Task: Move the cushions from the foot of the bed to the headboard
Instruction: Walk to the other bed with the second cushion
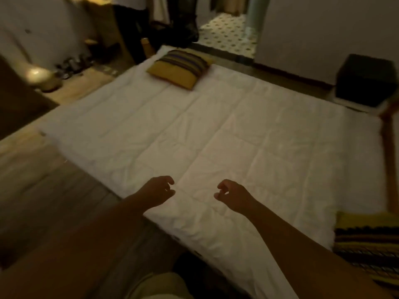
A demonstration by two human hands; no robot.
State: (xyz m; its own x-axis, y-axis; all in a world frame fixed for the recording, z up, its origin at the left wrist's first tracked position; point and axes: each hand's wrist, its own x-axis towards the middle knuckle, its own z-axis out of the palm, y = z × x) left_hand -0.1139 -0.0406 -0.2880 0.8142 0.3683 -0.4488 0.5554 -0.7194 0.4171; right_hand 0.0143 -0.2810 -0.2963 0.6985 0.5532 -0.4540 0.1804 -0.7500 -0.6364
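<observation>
1 bed (194,130) fills most of my view, its white quilt creased and stitched in panels. Wood floor (43,190) runs along its left side, and 1 pale wall (323,29) stands beyond it. 1 dark box (364,80) sits near the bed's far right corner. 2 striped cushions lie on the quilt, well apart: the far cushion (180,69) at the far corner, the near cushion (367,240) at the near right, partly out of view. I cannot tell which end is the headboard. My 2 hands hover over the near edge, left hand (158,190) and right hand (232,194) apart, fingers loosely curled, holding nothing.
</observation>
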